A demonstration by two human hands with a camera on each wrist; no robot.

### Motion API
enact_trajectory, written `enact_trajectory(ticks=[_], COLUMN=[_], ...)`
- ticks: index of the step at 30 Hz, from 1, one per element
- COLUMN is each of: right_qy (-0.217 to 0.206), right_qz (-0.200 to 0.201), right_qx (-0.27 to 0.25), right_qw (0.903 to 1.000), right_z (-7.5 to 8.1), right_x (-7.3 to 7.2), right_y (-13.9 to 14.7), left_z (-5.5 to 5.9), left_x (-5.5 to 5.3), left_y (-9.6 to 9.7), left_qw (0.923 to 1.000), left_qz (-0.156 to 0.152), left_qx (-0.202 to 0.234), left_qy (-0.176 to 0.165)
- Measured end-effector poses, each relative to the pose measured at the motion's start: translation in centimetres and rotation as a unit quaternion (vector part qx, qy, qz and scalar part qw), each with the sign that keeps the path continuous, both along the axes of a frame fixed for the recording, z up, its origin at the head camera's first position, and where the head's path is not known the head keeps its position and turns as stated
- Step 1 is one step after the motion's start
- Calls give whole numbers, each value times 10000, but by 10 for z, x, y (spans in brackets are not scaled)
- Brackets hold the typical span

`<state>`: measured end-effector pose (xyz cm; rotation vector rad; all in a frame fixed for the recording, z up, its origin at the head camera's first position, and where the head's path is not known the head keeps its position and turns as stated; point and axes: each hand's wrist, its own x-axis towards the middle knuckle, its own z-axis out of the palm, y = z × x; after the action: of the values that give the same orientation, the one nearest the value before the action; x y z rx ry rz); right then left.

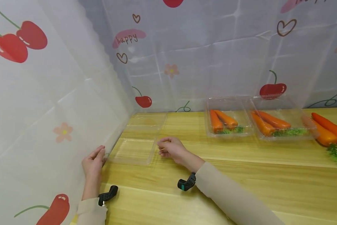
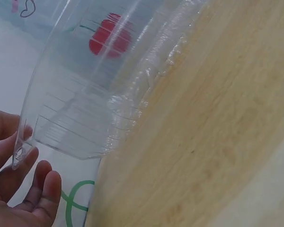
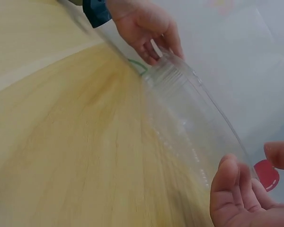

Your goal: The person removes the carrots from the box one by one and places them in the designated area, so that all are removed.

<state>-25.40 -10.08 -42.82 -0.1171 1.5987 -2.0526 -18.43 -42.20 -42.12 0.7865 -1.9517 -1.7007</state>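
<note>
Left of the frame's middle, your left hand [image 1: 93, 163] pinches the clear box [image 1: 133, 151] by its left edge, maybe to steady it, and your right hand [image 1: 171, 150] is by its right edge, but I can't tell if that hand grips.

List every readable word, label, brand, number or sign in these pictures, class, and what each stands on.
"happy": dark lettering on a pink patch of the white cherry-printed backdrop sheet.
Second pink patch, head view's upper right: lettering cut off, partly unreadable.
Clear rectangular plastic container: no readable text.
</note>
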Motion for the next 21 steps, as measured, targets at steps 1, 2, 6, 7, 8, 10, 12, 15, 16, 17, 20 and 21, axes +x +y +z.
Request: enact_trajectory(ticks=[1,2,6,7,8,10,12,15,16,17,20,21], right_qy=[28,60,94,112,136,180,227,310,334,363,455,497], right_qz=[28,53,171,199,213,213,209,263,294,340,464,509], right_qx=[16,41,152,179,204,243,262,241,239,240,273,284], right_qw=[10000,10000,9997,9996,9995,9993,9992,9989,9987,9985,9975,9971], right_z=[0,0,3,4,5,8,10,10,10,10,11,11], right_x=[1,1,5,6,6,7,7,8,9,10,13,14], right_y=[5,10,30,36,41,51,61,76,80,85,100,105], left_z=[1,2,9,10,12,14,17,20,21,23,27,29], left_x=[1,3,8,9,9,10,11,13,13,13,13,12], left_y=[0,0,3,5,6,8,10,14,15,17,26,31], left_qw=[9999,9997,9976,9969,9962,9944,9929,9911,9913,9919,9926,9922], left_qz=[18,48,242,277,276,269,275,300,290,237,15,-72], left_qx=[-122,-252,-588,-630,-682,-849,-971,-1121,-1103,-1053,-1032,-1077], left_qy=[-13,6,284,383,462,572,630,647,655,670,643,625])
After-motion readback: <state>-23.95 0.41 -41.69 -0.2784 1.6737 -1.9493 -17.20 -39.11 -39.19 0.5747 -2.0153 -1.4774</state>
